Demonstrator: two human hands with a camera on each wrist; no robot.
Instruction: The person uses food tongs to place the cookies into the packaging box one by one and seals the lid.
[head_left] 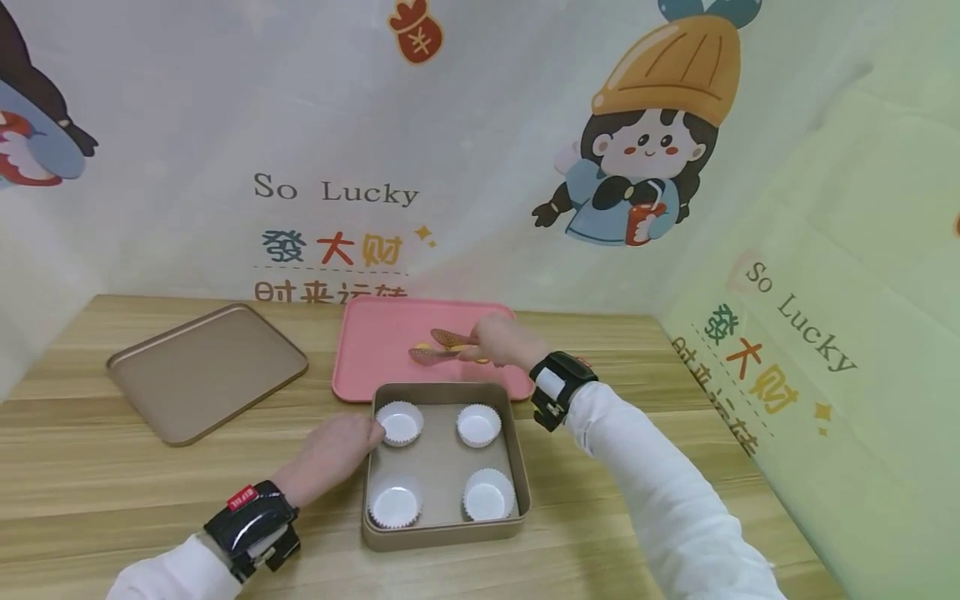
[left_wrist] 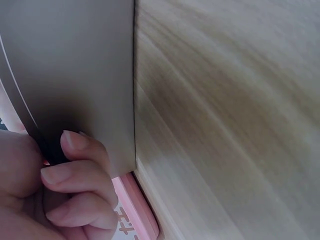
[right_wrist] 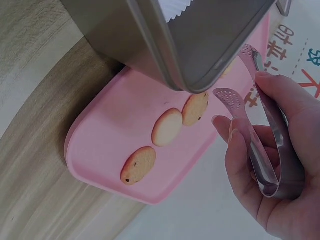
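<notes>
A square bronze baking pan point(head_left: 441, 458) stands at the front middle with several white paper baking cups point(head_left: 478, 425) near its corners. My left hand point(head_left: 337, 450) grips the pan's left wall, thumb at the rim and fingers curled on the outside, as the left wrist view shows. Metal tongs point(right_wrist: 282, 155) with perforated tips are held in my right hand point(head_left: 506, 339). Their two arms are spread apart over the pink tray point(head_left: 382, 329). On that tray lie several oval golden cookies point(right_wrist: 167, 127), some partly hidden by the tongs and hand in the head view.
To the left a flat bronze tray point(head_left: 210, 371) lies on the wooden table point(head_left: 75, 475), turned at an angle. A printed cloth backdrop point(head_left: 480, 133) rises behind the table and along its right side. The pan's far wall stands close to the pink tray's near edge.
</notes>
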